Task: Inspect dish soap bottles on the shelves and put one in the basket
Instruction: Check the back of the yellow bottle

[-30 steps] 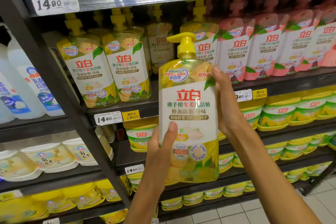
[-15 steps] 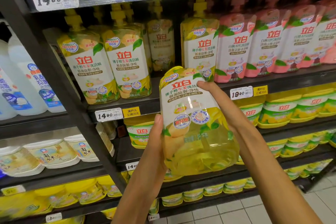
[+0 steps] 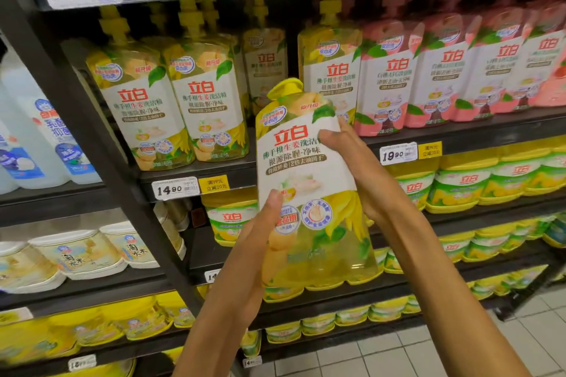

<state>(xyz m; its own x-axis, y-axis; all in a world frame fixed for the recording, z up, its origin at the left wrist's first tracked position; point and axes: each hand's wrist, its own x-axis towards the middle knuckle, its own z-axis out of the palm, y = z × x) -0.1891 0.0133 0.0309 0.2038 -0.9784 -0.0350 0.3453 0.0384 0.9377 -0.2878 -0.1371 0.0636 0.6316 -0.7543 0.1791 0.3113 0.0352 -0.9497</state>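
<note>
— At the centre of the frame, what did the hands do?
— Both held one yellow dish soap bottle, its label facing the camera. The left hand gripped its lower left side, thumb on the front. The right hand was wrapped round its upper right edge.
— Was the task far along?
— I judged it about half done. A bottle was off the shelf and under inspection. No basket was visible, so the placing was left to do.

Left hand grips the yellow plastic dish soap bottle low, thumb across its front. Right hand grips its upper right edge. Both forearms angle upward.
</note>
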